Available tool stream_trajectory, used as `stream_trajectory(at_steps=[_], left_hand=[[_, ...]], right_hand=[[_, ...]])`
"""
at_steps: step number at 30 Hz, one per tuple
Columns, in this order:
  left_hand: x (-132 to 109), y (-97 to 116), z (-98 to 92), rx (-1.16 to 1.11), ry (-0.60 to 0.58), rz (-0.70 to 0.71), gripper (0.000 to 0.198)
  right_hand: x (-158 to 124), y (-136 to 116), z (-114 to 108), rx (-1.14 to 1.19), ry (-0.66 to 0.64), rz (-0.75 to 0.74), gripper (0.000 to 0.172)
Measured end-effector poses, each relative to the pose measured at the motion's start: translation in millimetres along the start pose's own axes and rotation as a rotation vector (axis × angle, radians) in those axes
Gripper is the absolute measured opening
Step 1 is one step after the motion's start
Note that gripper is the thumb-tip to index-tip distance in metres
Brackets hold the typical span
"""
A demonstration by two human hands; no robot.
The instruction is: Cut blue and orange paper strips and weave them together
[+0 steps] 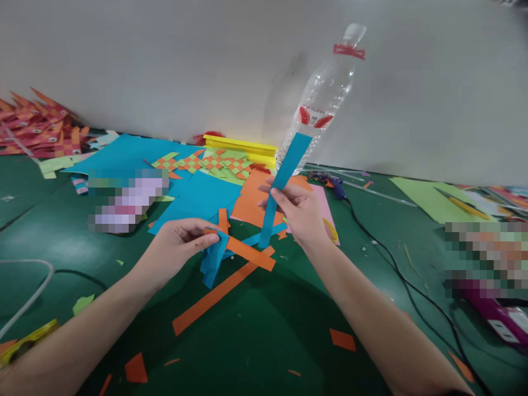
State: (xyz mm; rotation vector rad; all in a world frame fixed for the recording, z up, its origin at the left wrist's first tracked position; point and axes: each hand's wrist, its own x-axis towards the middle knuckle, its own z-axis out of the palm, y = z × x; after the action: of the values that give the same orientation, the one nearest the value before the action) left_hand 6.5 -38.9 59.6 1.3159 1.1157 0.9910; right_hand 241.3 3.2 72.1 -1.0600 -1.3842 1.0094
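My left hand [187,239] pinches a small bundle of folded blue and orange paper strips [214,258], whose loose ends stick out below and to the right. Between the thumb and fingers of my right hand [297,208] is a single blue paper strip [291,159], held slanting upward. On the green table below lies a long orange paper strip [214,300], running diagonally under the hands. Behind them are blue paper sheets [206,195], an orange sheet [247,195] and finished woven green-and-orange paper pieces [214,165].
A clear plastic bottle [330,88] stands against the white wall behind my right hand. Red-and-orange woven pieces [45,132] are piled at the far left. A black cable [383,253] crosses the right side from a blue-handled tool [338,187] near a purple power strip [490,311].
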Motion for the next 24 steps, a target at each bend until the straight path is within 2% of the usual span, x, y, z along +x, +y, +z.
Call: stream_trajectory(at_steps=[4, 12, 17, 24], left_hand=[[-0.5, 0.7, -3.3, 0.031, -0.062, 0.033, 0.007], [-1.7, 4.5, -6.0, 0.102, -0.186, 0.119, 0.003], [-4.2, 6.6, -2.8, 0.119, -0.263, 0.061, 0.004], [-5.0, 9.7, -0.8, 0.161, -0.299, 0.005, 0.007]], right_hand=[[-5.4, -4.8, 1.9, 0.031, -0.093, -0.088, 0.020], [-18.6, -23.3, 7.6, -0.009, -0.119, -0.328, 0.028], [-23.3, -28.1, 11.9, 0.017, -0.119, -0.289, 0.028], [-24.2, -26.3, 13.2, -0.005, -0.150, -0.255, 0.026]])
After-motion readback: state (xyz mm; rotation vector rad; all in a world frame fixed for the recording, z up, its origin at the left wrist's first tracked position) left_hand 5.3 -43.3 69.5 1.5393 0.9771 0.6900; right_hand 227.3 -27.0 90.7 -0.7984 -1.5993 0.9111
